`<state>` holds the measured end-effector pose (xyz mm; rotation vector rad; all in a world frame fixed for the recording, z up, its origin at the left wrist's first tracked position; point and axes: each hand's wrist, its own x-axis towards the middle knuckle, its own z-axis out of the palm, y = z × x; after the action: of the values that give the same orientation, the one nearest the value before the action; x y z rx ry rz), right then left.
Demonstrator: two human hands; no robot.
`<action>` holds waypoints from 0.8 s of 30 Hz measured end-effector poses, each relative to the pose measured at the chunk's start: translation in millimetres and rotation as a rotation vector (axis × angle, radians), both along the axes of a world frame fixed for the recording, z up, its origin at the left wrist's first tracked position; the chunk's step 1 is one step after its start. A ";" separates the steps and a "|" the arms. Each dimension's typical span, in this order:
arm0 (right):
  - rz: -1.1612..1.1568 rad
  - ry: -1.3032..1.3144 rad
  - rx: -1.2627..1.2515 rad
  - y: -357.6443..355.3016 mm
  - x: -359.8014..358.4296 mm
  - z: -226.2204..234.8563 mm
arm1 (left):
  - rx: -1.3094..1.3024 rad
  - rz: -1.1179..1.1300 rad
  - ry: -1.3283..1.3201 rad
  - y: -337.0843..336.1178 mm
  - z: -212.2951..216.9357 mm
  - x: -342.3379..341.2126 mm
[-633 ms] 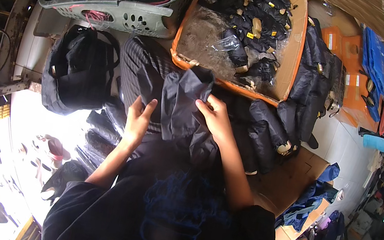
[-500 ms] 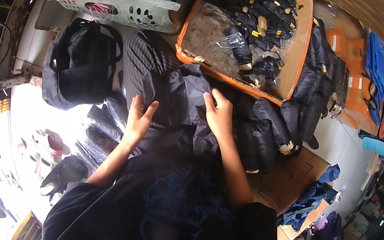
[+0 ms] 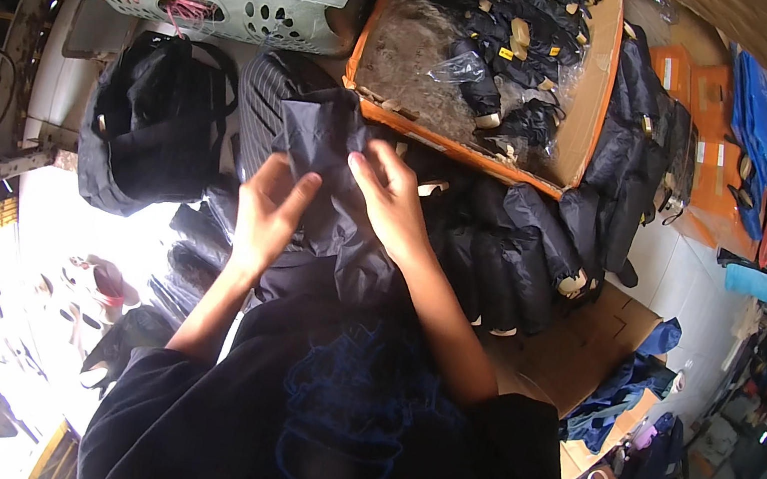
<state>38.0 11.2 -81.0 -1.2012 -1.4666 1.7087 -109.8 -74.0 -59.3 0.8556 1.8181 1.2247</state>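
Note:
A limp, thin black cloth (image 3: pixel 325 136) lies bunched over my lap, its upper end raised between my two hands. My left hand (image 3: pixel 268 212) is at the cloth's left edge, fingers curled behind it and the thumb in front. On the other side my right hand (image 3: pixel 392 202) pinches the cloth between thumb and fingers; some fingertips are hidden in the folds. Beneath it shows my knee in dark pinstriped trousers (image 3: pixel 270 99). Close by on the right, several plump black fabric bundles (image 3: pixel 537 230) with pale ends lie side by side.
An orange-edged cardboard box (image 3: pixel 460 148) ahead holds black bundles with yellow tags. At the far left stands a grey-green plastic basket (image 3: pixel 230 6) above a black bag (image 3: pixel 153 130). Flattened cardboard (image 3: pixel 588 350) lies at right, orange cartons (image 3: pixel 711 162) beyond.
Both hands have shifted left with the cloth, and the right hand has come nearer the left. The cloth's upper end is now bunched between them.

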 end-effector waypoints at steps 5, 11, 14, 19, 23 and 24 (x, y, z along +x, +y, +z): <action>-0.259 0.144 -0.017 24.6 33.6 21.6 | 0.081 0.112 -0.080 10.2 8.1 -32.7; -0.539 0.004 -0.281 35.5 94.4 47.4 | 0.034 0.076 0.076 -12.0 -0.8 -47.0; -0.527 0.044 -0.237 37.0 101.4 37.0 | -0.060 0.031 0.114 -15.5 -3.3 -43.2; -0.459 0.137 -0.255 36.7 84.5 25.4 | -0.174 0.048 0.427 -16.4 -33.4 -12.4; -0.331 0.132 -0.175 32.2 85.3 19.6 | -0.134 0.092 0.498 -11.2 -56.8 1.0; -0.355 0.207 -0.221 30.3 90.1 22.6 | -0.153 0.080 0.453 -9.1 -58.5 2.6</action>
<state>128.1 41.5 -58.4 -1.2659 -0.8996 1.7150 -107.1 -83.1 -117.8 1.0413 2.2920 0.9742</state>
